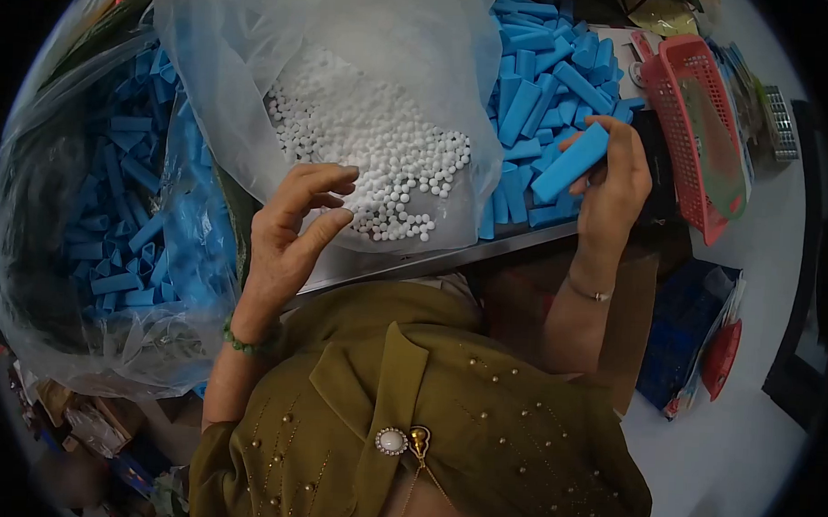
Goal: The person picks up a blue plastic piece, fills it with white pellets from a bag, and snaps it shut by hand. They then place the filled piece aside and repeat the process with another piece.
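Observation:
My right hand (617, 179) holds a blue triangular tube (571, 162) between thumb and fingers, over a pile of similar blue pieces (521, 107). At the left edge of the white beads (382, 139), my left hand (292, 222) hovers with its fingers curved and thumb apart; nothing shows between them. The beads lie on a clear plastic bag (242, 97) on the table. Whether a fingertip touches the beads cannot be made out.
A large clear bag (156, 341) of blue pieces stands on the left. The metal table edge (450, 259) runs in front of my body. At the right are a pink basket (678, 131) and a dark blue package (680, 332).

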Available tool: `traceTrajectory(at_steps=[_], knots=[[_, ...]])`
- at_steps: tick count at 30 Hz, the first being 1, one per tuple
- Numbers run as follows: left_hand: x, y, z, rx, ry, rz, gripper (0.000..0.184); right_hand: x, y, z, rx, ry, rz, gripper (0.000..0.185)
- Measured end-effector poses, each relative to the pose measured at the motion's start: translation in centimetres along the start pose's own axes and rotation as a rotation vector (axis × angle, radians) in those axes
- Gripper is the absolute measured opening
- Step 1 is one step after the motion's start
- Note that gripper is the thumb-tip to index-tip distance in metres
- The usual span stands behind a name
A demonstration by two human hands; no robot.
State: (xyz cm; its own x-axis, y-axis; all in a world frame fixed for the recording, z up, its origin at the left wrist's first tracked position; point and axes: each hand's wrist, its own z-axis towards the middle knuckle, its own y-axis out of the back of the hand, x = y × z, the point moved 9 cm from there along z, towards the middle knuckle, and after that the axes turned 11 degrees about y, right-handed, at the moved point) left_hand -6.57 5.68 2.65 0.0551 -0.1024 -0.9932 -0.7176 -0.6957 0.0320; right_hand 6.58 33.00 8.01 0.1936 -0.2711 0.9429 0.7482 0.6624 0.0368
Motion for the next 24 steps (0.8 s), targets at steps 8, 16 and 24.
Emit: traceTrajectory(at_steps=[8, 16, 24], knots=[[-1.3, 0.0, -2.1, 0.142, -0.035, 0.115, 0.023, -7.5, 5.3, 4.8, -0.169, 0.019, -0.45, 0.034], [-3.6, 20.2, -4.6, -0.664, 0.047, 0.895, 0.018, 0.5, 0.0, 0.2, 0.048, 0.333, -0.304, 0.025], [-0.2, 22.5, -5.4, -0.673, 0.021, 1.333, 0.022, 3.5, -8.3, -5.1, 0.332, 0.312, -0.082, 0.019]])
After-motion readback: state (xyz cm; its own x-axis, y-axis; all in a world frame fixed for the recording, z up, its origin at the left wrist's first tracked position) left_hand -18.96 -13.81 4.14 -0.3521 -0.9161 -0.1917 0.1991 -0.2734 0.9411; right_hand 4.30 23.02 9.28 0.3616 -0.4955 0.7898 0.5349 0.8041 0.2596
